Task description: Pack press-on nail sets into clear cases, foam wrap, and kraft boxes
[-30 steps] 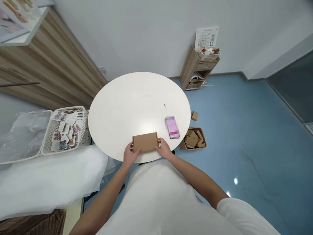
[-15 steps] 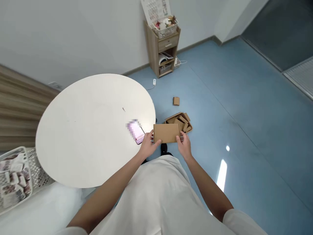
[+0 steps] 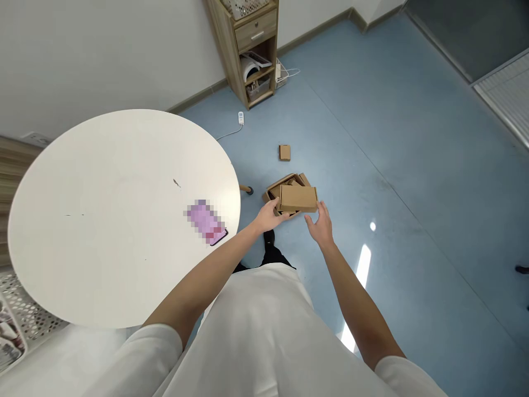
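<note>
A flat brown cardboard box (image 3: 298, 197) is over a larger open carton (image 3: 270, 190), which holds several smaller cardboard pieces on the floor. My left hand (image 3: 269, 216) is at the box's lower left corner, fingers beside its left end and thumb stretched out below its front edge. Neither finger nor thumb closes round it; whether they touch it is unclear. Off the lower right corner, my right hand (image 3: 321, 225) is open, thumb and fingers apart. The box hides part of the carton's contents.
On my left stands a round white table (image 3: 119, 165) with a partly blurred phone (image 3: 206, 223) near its edge. A small cardboard box (image 3: 285, 153) lies on the floor beyond the carton. Against the wall is a wooden cabinet (image 3: 256, 33). White baskets (image 3: 20, 336) are at lower left.
The cardboard box has gone from between both hands to over the open carton, and looks smaller and tilted. My hands have spread away from it. The view has shifted, with the table further left.
</note>
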The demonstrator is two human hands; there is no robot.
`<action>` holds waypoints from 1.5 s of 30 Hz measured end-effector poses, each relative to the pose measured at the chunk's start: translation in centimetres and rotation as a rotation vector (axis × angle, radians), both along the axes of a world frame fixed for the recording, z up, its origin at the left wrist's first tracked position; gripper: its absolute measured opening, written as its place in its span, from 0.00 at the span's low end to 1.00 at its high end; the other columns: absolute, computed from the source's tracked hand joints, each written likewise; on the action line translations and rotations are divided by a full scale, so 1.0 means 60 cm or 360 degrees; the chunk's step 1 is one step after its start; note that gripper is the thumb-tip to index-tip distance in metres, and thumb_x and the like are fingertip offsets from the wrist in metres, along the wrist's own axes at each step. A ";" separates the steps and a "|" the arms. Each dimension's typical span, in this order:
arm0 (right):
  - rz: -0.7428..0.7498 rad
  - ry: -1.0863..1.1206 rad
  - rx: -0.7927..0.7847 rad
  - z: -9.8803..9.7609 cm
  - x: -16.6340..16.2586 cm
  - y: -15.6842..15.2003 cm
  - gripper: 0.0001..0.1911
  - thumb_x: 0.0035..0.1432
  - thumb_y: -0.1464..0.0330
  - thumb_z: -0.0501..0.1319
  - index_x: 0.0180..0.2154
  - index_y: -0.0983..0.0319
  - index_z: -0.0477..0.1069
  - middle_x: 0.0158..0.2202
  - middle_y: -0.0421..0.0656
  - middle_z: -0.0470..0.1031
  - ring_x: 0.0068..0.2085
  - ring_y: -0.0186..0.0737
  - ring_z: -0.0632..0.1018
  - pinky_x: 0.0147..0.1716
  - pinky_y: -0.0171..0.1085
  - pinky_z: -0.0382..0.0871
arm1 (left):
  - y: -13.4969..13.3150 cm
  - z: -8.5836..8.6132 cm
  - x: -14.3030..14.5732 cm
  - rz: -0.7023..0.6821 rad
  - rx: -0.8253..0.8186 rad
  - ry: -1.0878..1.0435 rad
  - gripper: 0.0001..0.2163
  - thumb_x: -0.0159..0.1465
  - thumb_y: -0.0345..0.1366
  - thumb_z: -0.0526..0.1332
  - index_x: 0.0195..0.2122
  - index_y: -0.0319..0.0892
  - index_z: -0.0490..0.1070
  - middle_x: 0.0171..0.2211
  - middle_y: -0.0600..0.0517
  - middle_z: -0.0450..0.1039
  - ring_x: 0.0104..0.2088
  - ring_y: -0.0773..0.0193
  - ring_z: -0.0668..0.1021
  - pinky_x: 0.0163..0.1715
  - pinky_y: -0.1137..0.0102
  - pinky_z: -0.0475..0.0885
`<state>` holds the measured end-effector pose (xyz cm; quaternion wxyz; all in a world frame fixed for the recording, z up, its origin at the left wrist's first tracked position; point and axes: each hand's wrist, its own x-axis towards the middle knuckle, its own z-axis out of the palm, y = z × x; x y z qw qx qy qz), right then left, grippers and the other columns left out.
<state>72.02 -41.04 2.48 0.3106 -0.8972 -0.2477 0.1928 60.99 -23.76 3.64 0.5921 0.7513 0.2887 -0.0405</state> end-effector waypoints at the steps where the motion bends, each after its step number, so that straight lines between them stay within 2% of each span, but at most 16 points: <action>1: 0.0022 0.0009 0.0004 -0.001 -0.008 -0.001 0.33 0.54 0.60 0.53 0.58 0.63 0.48 0.61 0.51 0.49 0.61 0.47 0.51 0.55 0.49 0.53 | -0.003 0.001 -0.008 -0.0002 0.0008 -0.0001 0.31 0.50 0.45 0.63 0.55 0.42 0.59 0.54 0.44 0.61 0.55 0.49 0.63 0.53 0.59 0.59; 4: 0.0078 0.0083 -0.0004 -0.004 -0.052 -0.009 0.31 0.54 0.61 0.52 0.57 0.63 0.51 0.61 0.51 0.48 0.61 0.47 0.53 0.55 0.49 0.55 | -0.018 0.009 -0.056 -0.0012 -0.0012 0.0038 0.31 0.50 0.46 0.63 0.54 0.40 0.60 0.56 0.43 0.59 0.56 0.48 0.62 0.55 0.59 0.56; 7: 0.0171 0.0169 0.0059 -0.005 -0.113 -0.014 0.28 0.54 0.63 0.52 0.56 0.62 0.54 0.59 0.51 0.54 0.57 0.46 0.61 0.52 0.48 0.60 | -0.029 0.018 -0.131 -0.0022 -0.0214 0.0046 0.29 0.51 0.45 0.62 0.53 0.40 0.61 0.53 0.42 0.64 0.53 0.51 0.67 0.52 0.58 0.61; 9: 0.0259 0.0279 0.0137 -0.001 -0.153 -0.011 0.26 0.54 0.65 0.51 0.56 0.61 0.54 0.57 0.51 0.57 0.49 0.43 0.71 0.45 0.44 0.67 | -0.031 0.026 -0.189 0.0093 -0.0348 0.0034 0.29 0.52 0.44 0.61 0.53 0.39 0.61 0.50 0.40 0.67 0.49 0.53 0.71 0.49 0.59 0.65; 11: 0.0408 0.0325 0.0167 0.009 -0.191 0.001 0.25 0.55 0.65 0.50 0.55 0.60 0.55 0.54 0.50 0.62 0.43 0.40 0.75 0.41 0.42 0.69 | -0.030 0.036 -0.253 0.0285 -0.0369 0.0012 0.27 0.53 0.44 0.61 0.53 0.40 0.61 0.49 0.41 0.68 0.47 0.55 0.72 0.47 0.60 0.67; 16: 0.0961 0.0155 0.0241 0.046 -0.281 0.066 0.21 0.55 0.66 0.50 0.51 0.61 0.60 0.44 0.47 0.72 0.39 0.40 0.75 0.40 0.42 0.70 | -0.037 0.060 -0.427 0.0845 -0.0342 -0.0047 0.24 0.55 0.42 0.59 0.52 0.39 0.62 0.47 0.42 0.68 0.42 0.59 0.74 0.42 0.64 0.70; 22: 0.1804 -0.0089 0.0315 0.087 -0.440 0.162 0.17 0.58 0.66 0.48 0.47 0.61 0.65 0.40 0.47 0.74 0.39 0.40 0.75 0.39 0.41 0.70 | -0.068 0.067 -0.622 0.1479 -0.0303 -0.0086 0.21 0.55 0.42 0.58 0.48 0.39 0.64 0.45 0.44 0.69 0.40 0.62 0.75 0.39 0.68 0.70; 28: 0.2557 -0.0280 0.0064 0.092 -0.628 0.185 0.15 0.58 0.71 0.48 0.46 0.60 0.66 0.39 0.45 0.74 0.40 0.39 0.74 0.40 0.39 0.66 | -0.125 0.050 -0.776 0.1868 -0.0280 -0.0136 0.20 0.54 0.43 0.59 0.46 0.39 0.66 0.43 0.44 0.71 0.40 0.61 0.75 0.41 0.67 0.70; 31: 0.2884 -0.0300 -0.0061 0.096 -0.691 0.192 0.15 0.58 0.71 0.49 0.46 0.60 0.66 0.36 0.44 0.74 0.38 0.39 0.74 0.38 0.37 0.65 | -0.142 0.036 -0.833 0.2035 -0.0281 -0.0146 0.20 0.54 0.43 0.59 0.46 0.39 0.66 0.43 0.44 0.71 0.40 0.60 0.75 0.41 0.66 0.70; 34: 0.3028 -0.0324 -0.0084 0.102 -0.722 0.210 0.15 0.58 0.71 0.48 0.46 0.59 0.65 0.36 0.44 0.74 0.37 0.40 0.74 0.37 0.38 0.64 | -0.146 0.028 -0.870 0.2170 -0.0274 -0.0144 0.20 0.55 0.43 0.59 0.47 0.40 0.65 0.44 0.44 0.70 0.41 0.61 0.75 0.42 0.66 0.70; 38: 0.3033 -0.0301 -0.0085 0.104 -0.730 0.249 0.15 0.59 0.70 0.47 0.46 0.59 0.66 0.37 0.44 0.74 0.37 0.40 0.74 0.36 0.38 0.65 | -0.134 0.033 -0.894 0.2280 -0.0252 -0.0089 0.20 0.54 0.43 0.59 0.47 0.40 0.65 0.44 0.44 0.70 0.41 0.60 0.75 0.42 0.65 0.70; 45: 0.2957 -0.0112 -0.0051 0.082 -0.750 0.328 0.16 0.59 0.69 0.47 0.44 0.56 0.68 0.36 0.43 0.75 0.35 0.41 0.75 0.33 0.38 0.65 | -0.096 0.058 -0.931 0.2292 -0.0339 0.0077 0.22 0.55 0.45 0.58 0.49 0.40 0.63 0.47 0.44 0.68 0.43 0.59 0.73 0.42 0.66 0.69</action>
